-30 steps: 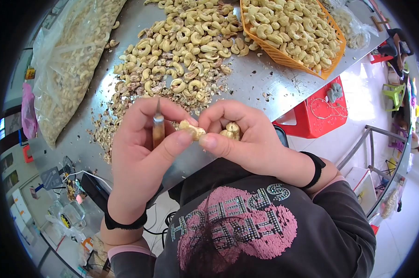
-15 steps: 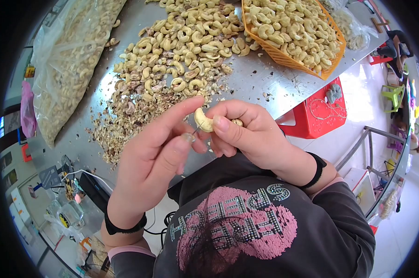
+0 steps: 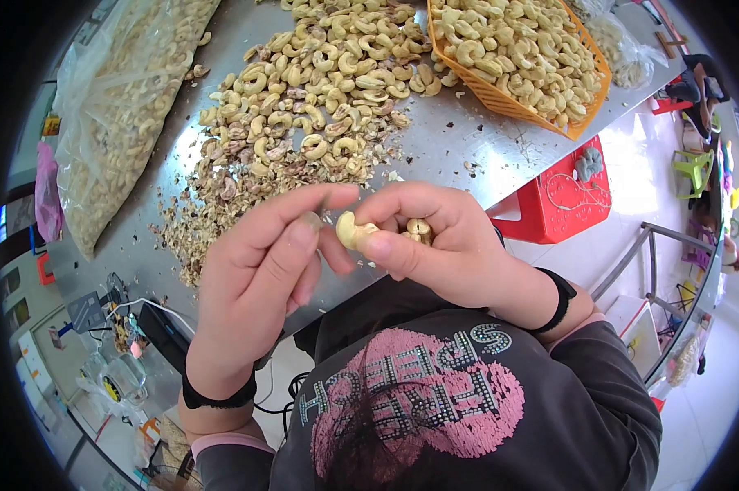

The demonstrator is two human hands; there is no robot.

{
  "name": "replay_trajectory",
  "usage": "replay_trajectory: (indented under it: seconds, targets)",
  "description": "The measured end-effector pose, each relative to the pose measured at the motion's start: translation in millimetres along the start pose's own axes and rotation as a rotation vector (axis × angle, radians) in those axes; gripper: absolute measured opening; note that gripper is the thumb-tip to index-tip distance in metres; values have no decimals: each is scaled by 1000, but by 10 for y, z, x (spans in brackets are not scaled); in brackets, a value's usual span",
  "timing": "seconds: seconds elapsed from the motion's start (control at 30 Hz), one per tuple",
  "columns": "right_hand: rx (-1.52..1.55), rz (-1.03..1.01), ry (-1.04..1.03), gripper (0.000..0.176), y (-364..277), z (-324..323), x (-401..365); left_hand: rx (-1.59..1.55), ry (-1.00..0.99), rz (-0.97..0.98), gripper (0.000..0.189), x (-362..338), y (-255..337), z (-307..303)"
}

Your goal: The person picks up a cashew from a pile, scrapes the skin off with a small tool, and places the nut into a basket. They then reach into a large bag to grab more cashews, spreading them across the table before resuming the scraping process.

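Note:
My right hand [image 3: 435, 233] is closed, with a pale cashew nut [image 3: 353, 231] pinched between thumb and forefinger. More cashews [image 3: 418, 229] are tucked in the curled fingers of that same hand. Just left of the pinched nut, my left hand [image 3: 275, 250] has its thumb and forefinger drawn together around a small thin metal tool [image 3: 324, 209], which is mostly hidden and blurred. A small gap separates the left fingertips from the nut. Behind both hands, a pile of cashews [image 3: 328, 74] lies on the metal table [image 3: 459, 159], with flaky skin scraps [image 3: 197, 225] at its near left side.
An orange basket [image 3: 500, 102] full of cashews stands at the back right. A large clear bag [image 3: 116, 123] of cashews lies at left. Beyond the table's right edge are a red stool [image 3: 549, 209] and a green chair [image 3: 694, 173]. A person sits far right.
My left hand has drawn slightly left and down, taking the thin tool off the cashew. My right hand has turned the nut a little, and the other held cashews show more.

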State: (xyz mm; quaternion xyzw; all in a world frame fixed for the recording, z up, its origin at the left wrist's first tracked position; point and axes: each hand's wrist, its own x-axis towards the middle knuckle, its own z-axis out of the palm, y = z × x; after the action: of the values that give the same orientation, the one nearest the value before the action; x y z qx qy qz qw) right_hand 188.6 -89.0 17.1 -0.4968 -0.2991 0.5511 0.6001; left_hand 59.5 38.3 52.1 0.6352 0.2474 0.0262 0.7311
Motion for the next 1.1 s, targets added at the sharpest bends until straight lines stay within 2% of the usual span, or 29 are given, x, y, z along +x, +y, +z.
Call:
replay_trajectory:
  seconds: [0.03, 0.1, 0.23, 0.4, 0.57, 0.63, 0.7, 0.77, 0.8, 0.83, 0.97, 1.1]
  targets:
    - [0, 1, -1, 18, 19, 4, 1, -24, 48, -2, 28, 1, 10, 6]
    - [-255, -199, 59, 17, 85, 11, 3, -37, 60, -28, 25, -6, 32, 12]
    - [-319, -306, 86, 16, 120, 15, 22, -89, 58, -85, 20, -6, -3, 19]
    - [-573, -441, 115, 19, 110, -3, 29, -39, 1, -113, 16, -27, 29, 9]
    - [-321, -322, 150, 19, 139, 9, 14, 23, 105, -132, 15, -45, 74, 56]
    - [-220, -265, 148, 19, 137, 9, 7, 60, 106, 4, 14, -46, 2, 35]
    - [-85, -179, 96, 19, 105, 10, -3, 184, 94, 20, 14, -61, 7, 6]
    - [-77, -135, 97, 19, 68, 11, -12, 309, 83, 37, 15, -61, -8, -15]
    - [-70, -90, 98, 18, 58, 13, -13, 344, 86, 115, 16, -50, -37, -23]
    - [-70, -91, 98, 18, 63, 17, -14, 379, 88, 194, 18, -46, -52, -27]
    - [-42, -152, 125, 19, 100, 17, -15, 212, 71, 198, 27, -44, 7, 38]
    - [-94, -200, 163, 19, 92, 22, -16, 343, 52, 178, 36, -93, 57, 86]
